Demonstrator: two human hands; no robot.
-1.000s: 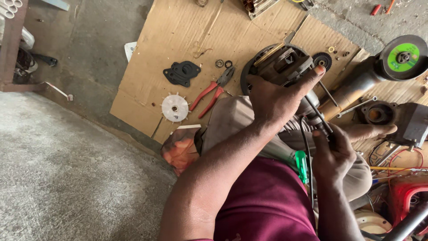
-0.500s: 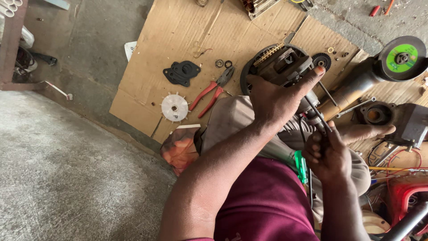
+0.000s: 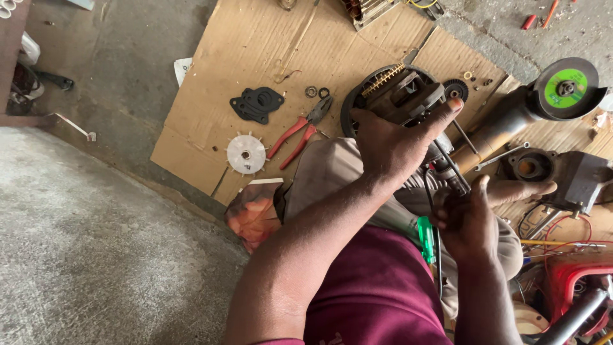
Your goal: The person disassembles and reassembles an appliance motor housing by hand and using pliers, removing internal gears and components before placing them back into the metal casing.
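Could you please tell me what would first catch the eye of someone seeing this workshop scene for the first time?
At centre, the left hand clasps a dark round motor assembly on the cardboard sheet, while the right hand has its grip on a thin tool just below. To the right lies an angle grinder with a bright green disc; to the left, red-handled pliers and a white fan wheel.

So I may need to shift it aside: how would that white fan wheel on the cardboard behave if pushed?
The white fan wheel lies flat on the cardboard, so it would probably slide, not roll. It looks like thin plastic, likely light. Its slim blades may snap if pressed.
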